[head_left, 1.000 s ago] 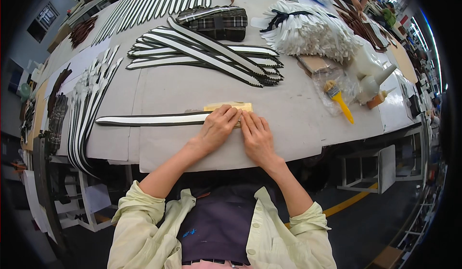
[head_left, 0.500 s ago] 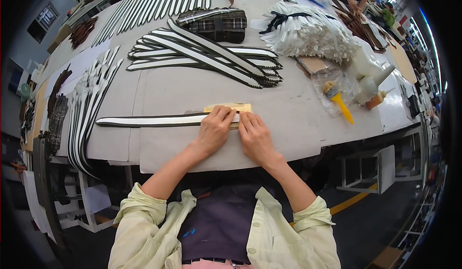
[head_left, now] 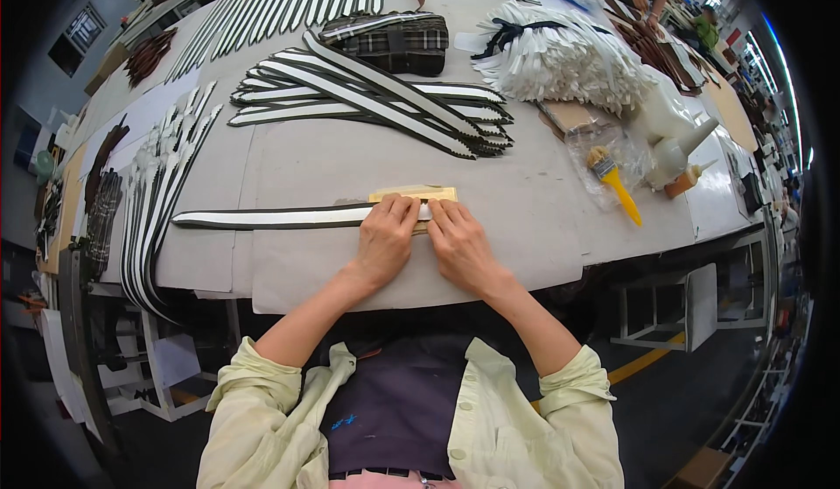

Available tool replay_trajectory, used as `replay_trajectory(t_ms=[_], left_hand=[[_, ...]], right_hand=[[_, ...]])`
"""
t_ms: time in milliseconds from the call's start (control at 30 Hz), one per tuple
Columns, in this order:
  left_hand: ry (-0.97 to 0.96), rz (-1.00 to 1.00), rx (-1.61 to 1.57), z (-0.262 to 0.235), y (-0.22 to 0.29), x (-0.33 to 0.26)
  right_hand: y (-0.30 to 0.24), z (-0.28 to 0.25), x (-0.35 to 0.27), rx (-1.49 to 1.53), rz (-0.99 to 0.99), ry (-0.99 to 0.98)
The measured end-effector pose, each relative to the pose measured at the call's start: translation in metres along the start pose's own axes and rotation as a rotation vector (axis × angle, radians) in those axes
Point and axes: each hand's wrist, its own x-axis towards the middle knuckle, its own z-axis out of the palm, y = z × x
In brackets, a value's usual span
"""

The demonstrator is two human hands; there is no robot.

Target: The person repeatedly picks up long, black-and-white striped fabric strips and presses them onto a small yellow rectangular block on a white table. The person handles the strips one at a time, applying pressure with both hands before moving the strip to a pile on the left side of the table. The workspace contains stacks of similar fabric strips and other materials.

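A long strap [head_left: 280, 218], white along its middle with dark edges, lies across the table in front of me. Its right end rests over a small yellow block [head_left: 442, 193]. My left hand [head_left: 386, 237] pinches the strap close to that end, fingers bent and pressed together. Beside it, my right hand [head_left: 459, 242] grips the end of the same strap with closed fingers. The two hands nearly touch at the fingertips, and they hide most of the strap's end and part of the block.
Crossed straps [head_left: 367, 95] lie beyond my hands, before a plaid bundle [head_left: 398, 45]. More straps [head_left: 162, 200] hang over the left edge. At right are a yellow-handled brush [head_left: 619, 187], an orange-tipped bottle [head_left: 685, 179] and white strips [head_left: 560, 60]. Another person's hand [head_left: 643, 3] works at far right.
My right hand has shifted slightly left, closer to my left hand. The strap stays almost in place, and the view has moved very little.
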Motion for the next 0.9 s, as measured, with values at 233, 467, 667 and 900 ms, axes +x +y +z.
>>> replay_trajectory(t_ms=[233, 467, 667, 900], left_hand=[[-0.027, 0.058, 0.004, -0.001, 0.001, 0.001], [-0.025, 0.164, 0.173, 0.003, 0.0, 0.005], [-0.05, 0.027, -0.073, -0.006, -0.009, 0.007], [-0.048, -0.022, -0.091, -0.033, 0.0, -0.035]], right_hand=[[0.0, 0.007, 0.002, 0.053, -0.012, 0.066], [-0.003, 0.006, -0.005, 0.029, 0.075, 0.089], [-0.011, 0.008, -0.005, 0.041, 0.196, 0.191], [-0.012, 0.011, 0.009, 0.26, 0.443, 0.231]])
